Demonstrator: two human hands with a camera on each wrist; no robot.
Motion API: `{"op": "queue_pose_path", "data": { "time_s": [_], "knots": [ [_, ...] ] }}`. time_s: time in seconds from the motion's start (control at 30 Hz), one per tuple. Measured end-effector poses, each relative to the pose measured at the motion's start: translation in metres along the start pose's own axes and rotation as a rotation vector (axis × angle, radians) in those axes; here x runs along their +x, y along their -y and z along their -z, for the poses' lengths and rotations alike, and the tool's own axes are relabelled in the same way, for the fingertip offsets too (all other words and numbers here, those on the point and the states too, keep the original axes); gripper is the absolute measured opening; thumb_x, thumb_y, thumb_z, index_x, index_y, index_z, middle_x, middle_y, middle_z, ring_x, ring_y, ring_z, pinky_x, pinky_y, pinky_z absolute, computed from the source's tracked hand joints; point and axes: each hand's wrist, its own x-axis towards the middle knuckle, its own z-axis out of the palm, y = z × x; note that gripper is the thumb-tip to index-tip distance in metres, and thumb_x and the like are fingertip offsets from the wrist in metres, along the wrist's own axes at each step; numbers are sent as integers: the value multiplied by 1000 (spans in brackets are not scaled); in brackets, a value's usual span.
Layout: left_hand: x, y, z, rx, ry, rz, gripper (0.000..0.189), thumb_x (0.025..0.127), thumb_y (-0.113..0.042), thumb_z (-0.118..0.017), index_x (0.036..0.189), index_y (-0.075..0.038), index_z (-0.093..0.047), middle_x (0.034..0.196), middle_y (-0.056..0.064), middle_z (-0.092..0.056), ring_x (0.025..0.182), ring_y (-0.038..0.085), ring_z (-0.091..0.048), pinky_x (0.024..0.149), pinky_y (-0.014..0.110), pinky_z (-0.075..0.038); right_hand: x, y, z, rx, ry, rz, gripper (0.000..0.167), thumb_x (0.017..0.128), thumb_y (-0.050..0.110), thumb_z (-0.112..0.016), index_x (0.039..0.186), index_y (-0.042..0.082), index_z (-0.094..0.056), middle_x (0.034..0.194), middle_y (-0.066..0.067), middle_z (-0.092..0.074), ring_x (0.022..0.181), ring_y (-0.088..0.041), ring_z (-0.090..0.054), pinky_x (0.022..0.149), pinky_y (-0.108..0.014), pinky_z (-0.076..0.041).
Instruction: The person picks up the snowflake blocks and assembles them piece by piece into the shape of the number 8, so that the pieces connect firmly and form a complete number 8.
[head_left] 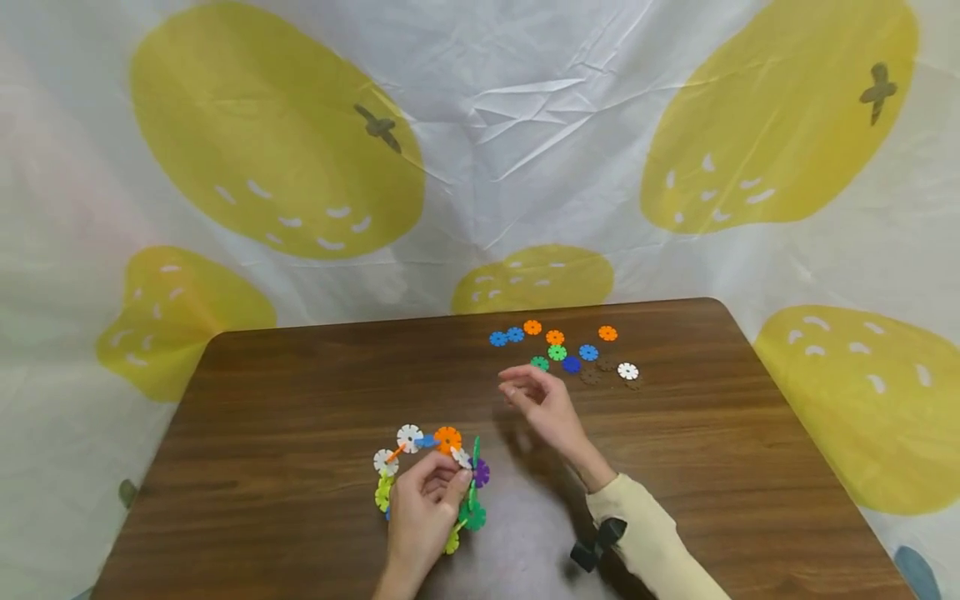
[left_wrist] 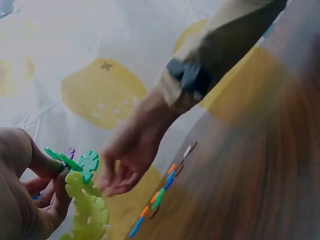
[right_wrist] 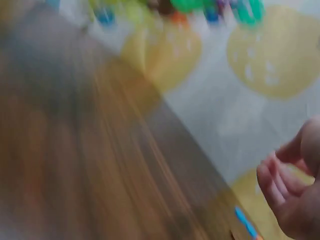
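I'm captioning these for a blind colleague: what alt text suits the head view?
A person's left hand holds a looping chain of interlocked colored discs over a brown wood-grain table. The right hand, apparently empty, hovers near loose discs scattered toward the table's far edge. Behind hangs a white cloth printed with yellow fruit shapes.

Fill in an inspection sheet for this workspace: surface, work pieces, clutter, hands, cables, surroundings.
Surface: brown wood-grain table.
Work pieces: a ring-like chain of joined, notched discs in several colours; loose discs lie toward the table's far edge.
Clutter: nothing seen.
Left hand: pinches the chain.
Right hand: over the table, nothing seen in its fingers; a black device sits at the cream sleeve.
Cables: nothing seen.
Surroundings: pale cloth with yellow fruit prints behind the table.
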Motion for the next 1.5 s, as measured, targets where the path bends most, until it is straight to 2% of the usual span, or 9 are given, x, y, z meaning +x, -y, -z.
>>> {"op": "queue_pose_path", "data": {
  "time_s": [0.1, 0.17, 0.23, 0.43, 0.67, 0.9, 1.07, 1.37, 1.5],
  "knots": [
    [-1, 3, 0, 2, 4, -4, 8, 85, 2, -76, 81, -1, -69, 76, 9, -72, 63, 2, -63, 60, 18, -56, 23, -19, 19, -303, -105, -31, 22, 94, 0, -64, 115, -1, -69, 99, -20, -71, 81, -25, -68, 71, -31, -57],
    [-1, 4, 0, 2, 5, -4, 9, 85, 2, -77, 80, -1, -69, 76, 9, -72, 63, 3, -64, 60, 19, -57, 35, -29, 31, -479, -118, -59, 26, 92, 0, -65, 118, -1, -69, 98, -17, -69, 82, -26, -65, 71, -34, -54],
    [-1, 6, 0, 1, 9, 0, 9, 85, 2, -76, 80, -1, -69, 75, 9, -72, 63, 3, -64, 60, 19, -57, 45, -36, 40, -586, -89, -92, 31, 92, 1, -64, 123, -3, -66, 101, -19, -66, 88, -31, -62, 76, -40, -52],
    [2, 7, 0, 10, 24, 20, 10, 85, 3, -75, 79, -1, -68, 74, 9, -72, 63, 5, -65, 61, 21, -58, 67, -51, 58, -752, -72, -179, 41, 94, 9, -64, 131, -9, -58, 119, -31, -55, 99, -42, -57, 81, -51, -51],
    [0, 6, -1, -17, 29, 6, 9, 85, 2, -76, 81, 0, -68, 76, 10, -72, 63, 4, -64, 61, 20, -57, 74, -67, 66, -871, -132, -252, 36, 92, 20, -70, 110, -10, -61, 111, -29, -56, 97, -48, -59, 85, -54, -53],
    [1, 7, 1, -24, 23, -1, 9, 86, 1, -76, 81, 0, -68, 75, 10, -72, 63, 3, -63, 60, 19, -57, 75, -69, 65, -816, -178, -246, 29, 87, 16, -72, 102, -6, -61, 103, -28, -59, 98, -48, -57, 85, -53, -50],
    [3, 6, 2, -7, 0, -44, 10, 85, 3, -76, 80, -1, -68, 74, 9, -71, 62, 3, -63, 58, 20, -56, 69, -63, 62, -706, -206, -141, 14, 87, 5, -69, 99, 3, -64, 90, -19, -72, 80, -37, -64, 73, -45, -52],
    [6, 12, 1, 87, -74, -154, 15, 82, 4, -78, 79, -8, -70, 70, 2, -70, 59, 3, -61, 56, 18, -55, 33, 10, 35, -324, -116, 19, 12, 90, 7, -76, 102, 6, -75, 84, -12, -77, 72, -25, -73, 65, -25, -58],
    [6, 15, 1, 113, -99, -182, 16, 81, 4, -79, 79, -10, -71, 70, 0, -70, 59, 2, -61, 56, 17, -54, 13, 39, 25, -150, -62, 39, 13, 89, 7, -77, 103, 6, -76, 84, -14, -77, 67, -17, -73, 62, -27, -61]
  ]
}}
